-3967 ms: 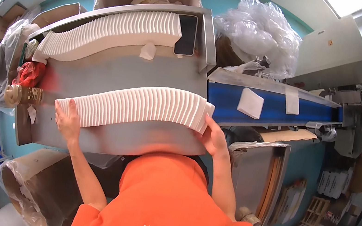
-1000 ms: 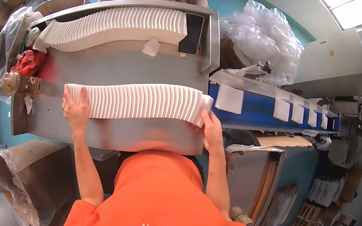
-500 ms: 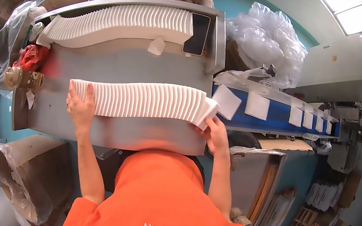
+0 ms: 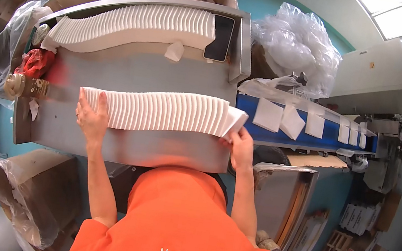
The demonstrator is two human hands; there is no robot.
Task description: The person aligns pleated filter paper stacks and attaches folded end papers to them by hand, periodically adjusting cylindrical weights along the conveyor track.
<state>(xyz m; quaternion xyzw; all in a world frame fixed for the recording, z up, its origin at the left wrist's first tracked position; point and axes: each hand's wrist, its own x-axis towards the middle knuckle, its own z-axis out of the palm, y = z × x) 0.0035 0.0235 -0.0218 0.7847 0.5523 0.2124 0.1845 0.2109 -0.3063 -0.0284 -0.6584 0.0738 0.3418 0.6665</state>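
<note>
White and paper-like, a folded square (image 4: 236,122) is pinched in the right hand (image 4: 242,150), tilted at the right end of a long ribbed white row (image 4: 161,111); the left hand (image 4: 90,119) clasps its other end. Beneath lies a grey metal table (image 4: 167,76); beyond, a second ribbed row (image 4: 132,32) and a blue conveyor belt (image 4: 331,133) carrying white squares (image 4: 292,122)

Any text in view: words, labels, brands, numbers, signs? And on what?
"MOTION": white letters, upside down in the view, on the orange cloth shirt.
White printed cardboard pieces at lower right: print too small to read.
Brown patterned cylindrical container: markings unreadable.
Small label on the grey metal panel: unreadable.
</note>
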